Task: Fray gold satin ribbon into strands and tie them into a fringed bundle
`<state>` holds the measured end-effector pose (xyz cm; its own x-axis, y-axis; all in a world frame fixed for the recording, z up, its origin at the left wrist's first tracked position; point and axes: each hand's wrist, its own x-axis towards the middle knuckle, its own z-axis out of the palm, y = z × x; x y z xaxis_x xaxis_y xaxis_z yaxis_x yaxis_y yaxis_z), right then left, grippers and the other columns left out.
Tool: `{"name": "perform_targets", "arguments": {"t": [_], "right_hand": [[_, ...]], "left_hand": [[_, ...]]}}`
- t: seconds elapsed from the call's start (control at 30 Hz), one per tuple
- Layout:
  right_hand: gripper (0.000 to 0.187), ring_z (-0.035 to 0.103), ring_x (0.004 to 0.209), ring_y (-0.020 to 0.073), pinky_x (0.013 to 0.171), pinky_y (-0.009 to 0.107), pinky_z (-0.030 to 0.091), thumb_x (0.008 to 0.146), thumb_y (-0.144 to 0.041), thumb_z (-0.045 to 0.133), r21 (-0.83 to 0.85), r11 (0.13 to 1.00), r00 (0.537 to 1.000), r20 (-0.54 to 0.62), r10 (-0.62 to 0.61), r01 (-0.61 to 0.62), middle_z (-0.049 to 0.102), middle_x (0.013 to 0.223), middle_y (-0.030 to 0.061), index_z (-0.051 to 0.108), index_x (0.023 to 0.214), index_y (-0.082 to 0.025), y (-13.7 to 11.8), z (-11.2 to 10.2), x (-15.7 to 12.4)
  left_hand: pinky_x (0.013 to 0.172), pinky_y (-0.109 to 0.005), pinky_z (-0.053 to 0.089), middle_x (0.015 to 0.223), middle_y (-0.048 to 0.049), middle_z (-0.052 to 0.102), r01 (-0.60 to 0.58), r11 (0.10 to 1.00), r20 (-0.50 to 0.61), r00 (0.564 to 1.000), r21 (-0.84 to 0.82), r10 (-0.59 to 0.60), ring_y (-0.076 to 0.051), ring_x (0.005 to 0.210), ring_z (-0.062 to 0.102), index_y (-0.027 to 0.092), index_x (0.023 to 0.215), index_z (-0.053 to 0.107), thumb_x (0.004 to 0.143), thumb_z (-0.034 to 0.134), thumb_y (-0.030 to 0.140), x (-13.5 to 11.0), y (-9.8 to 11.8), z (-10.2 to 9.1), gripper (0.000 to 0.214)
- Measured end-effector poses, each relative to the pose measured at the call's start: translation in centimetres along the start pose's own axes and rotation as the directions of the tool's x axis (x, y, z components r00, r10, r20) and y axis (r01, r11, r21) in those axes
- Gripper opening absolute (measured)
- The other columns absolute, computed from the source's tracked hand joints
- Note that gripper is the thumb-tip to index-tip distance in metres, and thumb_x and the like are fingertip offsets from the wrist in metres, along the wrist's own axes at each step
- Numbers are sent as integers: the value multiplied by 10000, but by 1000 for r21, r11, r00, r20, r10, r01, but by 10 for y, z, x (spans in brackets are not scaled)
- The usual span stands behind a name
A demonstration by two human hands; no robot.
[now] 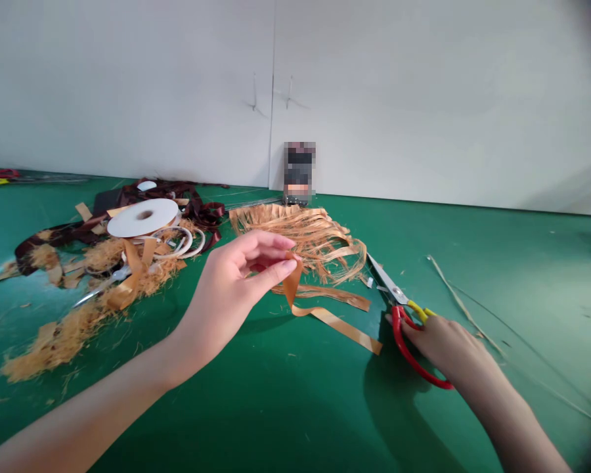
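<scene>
My left hand (246,269) pinches one end of a tan satin ribbon (345,326) between thumb and fingertips. The ribbon twists down from the pinch, and its other end reaches right over the green table. At the right, my right hand (443,345) grips scissors (408,328) with red and yellow handles; their blades point away and to the left. Part of its fingers is hidden behind the handles and the hand itself. Beyond my left hand lies a fringed bundle of tan ribbon strips (320,230), with a separate frayed strip (329,297) nearer me.
A white ribbon spool (142,218) sits on a heap of dark brown ribbon (209,220) and tan frayed scraps (64,341) at the left. Another pair of scissors (0,177) lies far left. A blurred dark box-like object (299,171) leans against the white wall (423,98). Loose strands (465,305) lie right.
</scene>
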<state>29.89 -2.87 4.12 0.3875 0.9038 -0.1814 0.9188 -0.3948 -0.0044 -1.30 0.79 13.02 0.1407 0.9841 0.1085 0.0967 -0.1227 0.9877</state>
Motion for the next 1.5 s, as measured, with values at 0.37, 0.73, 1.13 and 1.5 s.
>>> {"name": "perform_targets", "arguments": {"t": [0.37,0.73,1.13,1.5], "right_hand": [[367,562,452,157,395,269,421,811,-566,542,543,738,903,-100,-418,401,593,521,-3,715,806,-242,-96,-99,-30],[177,591,477,101,382,188,455,780,-255,623,753,376,773,-266,-576,540,625,544,-29,712,631,-219,-131,-124,-44],[185,647,631,155,450,195,460,732,-272,648,898,321,885,-137,-444,301,626,536,-3,693,561,-218,-136,-124,-54],[130,699,688,161,541,229,546,706,-187,673,930,253,910,-156,-384,266,738,773,14,700,830,-214,-137,-131,-56]], "left_hand": [[662,-203,544,821,-5,702,-14,1000,-4,1000,4,14,-143,756,672,209,892,674,741,760,234,3,6,7,175],[697,-182,548,843,15,680,-42,993,-39,999,-108,38,-125,787,656,222,847,671,742,767,207,2,10,10,143],[705,-160,539,833,33,633,-23,954,-68,998,-298,2,-98,786,643,226,855,639,758,760,187,-5,9,11,160],[667,-149,543,853,44,569,70,951,-29,996,-301,-82,-67,729,609,237,959,623,690,802,164,-1,6,11,331]]}}
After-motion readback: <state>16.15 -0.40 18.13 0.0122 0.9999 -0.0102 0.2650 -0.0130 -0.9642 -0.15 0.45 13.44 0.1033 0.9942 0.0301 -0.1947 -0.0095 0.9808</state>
